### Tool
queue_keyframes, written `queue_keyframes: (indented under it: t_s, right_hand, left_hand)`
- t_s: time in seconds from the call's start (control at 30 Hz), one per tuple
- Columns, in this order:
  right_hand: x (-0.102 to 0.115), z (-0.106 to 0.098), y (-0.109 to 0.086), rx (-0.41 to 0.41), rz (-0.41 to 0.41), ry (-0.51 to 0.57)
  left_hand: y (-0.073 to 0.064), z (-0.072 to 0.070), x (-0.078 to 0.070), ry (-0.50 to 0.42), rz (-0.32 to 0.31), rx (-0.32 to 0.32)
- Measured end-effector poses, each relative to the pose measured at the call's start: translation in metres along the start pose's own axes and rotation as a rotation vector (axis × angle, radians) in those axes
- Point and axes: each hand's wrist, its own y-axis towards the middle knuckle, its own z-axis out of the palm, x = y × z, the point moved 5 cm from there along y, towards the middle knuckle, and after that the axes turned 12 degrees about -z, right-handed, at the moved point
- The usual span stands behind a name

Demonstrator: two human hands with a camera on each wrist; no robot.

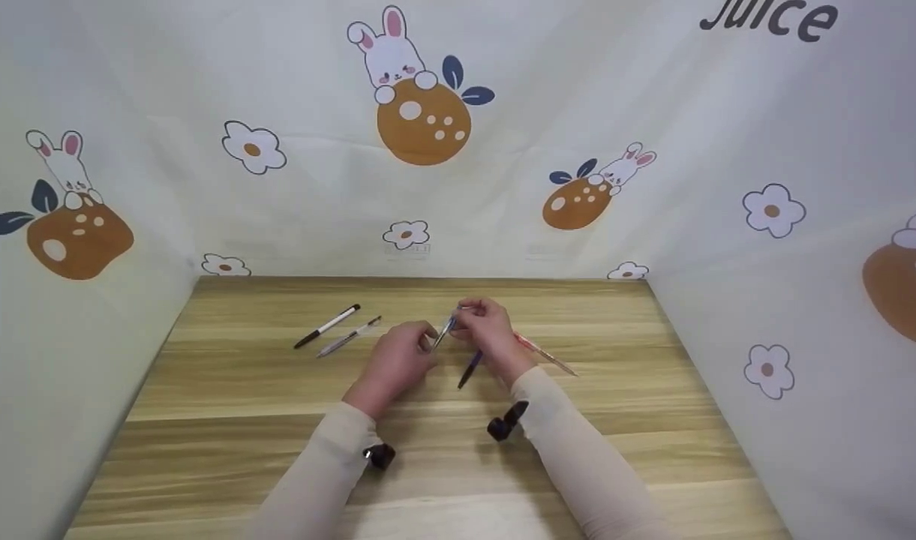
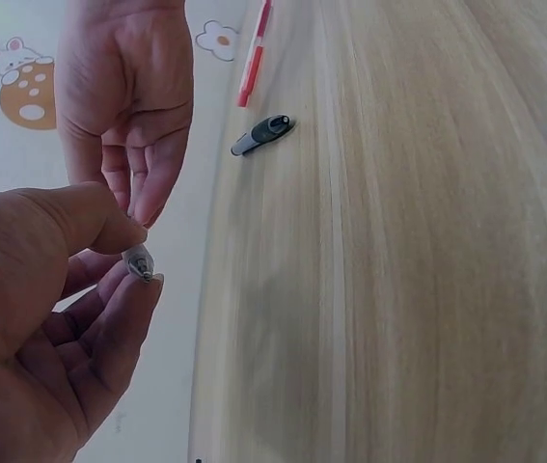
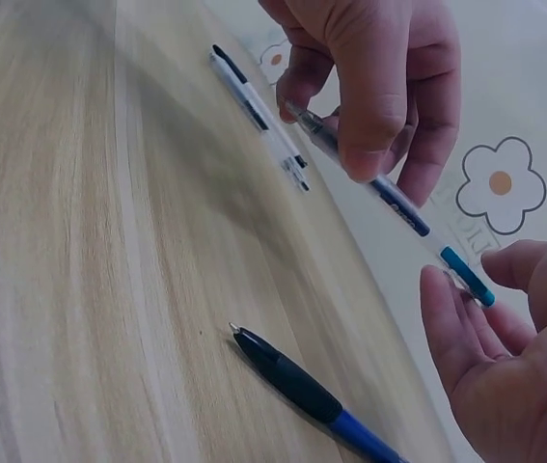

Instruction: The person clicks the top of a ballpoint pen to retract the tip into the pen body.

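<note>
A clear-barrelled pen with a teal end (image 3: 467, 277) hangs tilted between both hands above the table. My left hand (image 1: 401, 356) pinches its barrel near the tip, thumb against fingers; the pen's pointed tip (image 2: 140, 263) pokes out in the left wrist view. At the teal end, the thumb and fingers of my right hand (image 1: 489, 334) curl round it; part of that grasp is hidden in the head view. Beneath the right hand lies a blue pen with a black grip (image 3: 297, 386). A red-and-white pen (image 1: 545, 354) lies to the right of this hand, partly covered by it.
Left of the hands, a white pen with black ends (image 1: 327, 327) and a clear pen (image 1: 349, 337) lie side by side on the wooden table (image 1: 225, 435). A printed cloth (image 1: 307, 202) rises along the table's back and sides.
</note>
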Motion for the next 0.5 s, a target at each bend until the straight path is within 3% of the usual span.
queue_keyframes:
  t_s: [0.27,0.5]
  right_hand:
    - [0.0032,0.0016,-0.001,0.006,0.002,0.014]
    - [0.0075,0.0021,-0.0002,0.017,-0.005,0.02]
  left_hand:
    - [0.0004,0.0011,-0.0006,-0.021,-0.016,0.015]
    - [0.0004,0.0018,-0.0008,-0.126,-0.029,0.034]
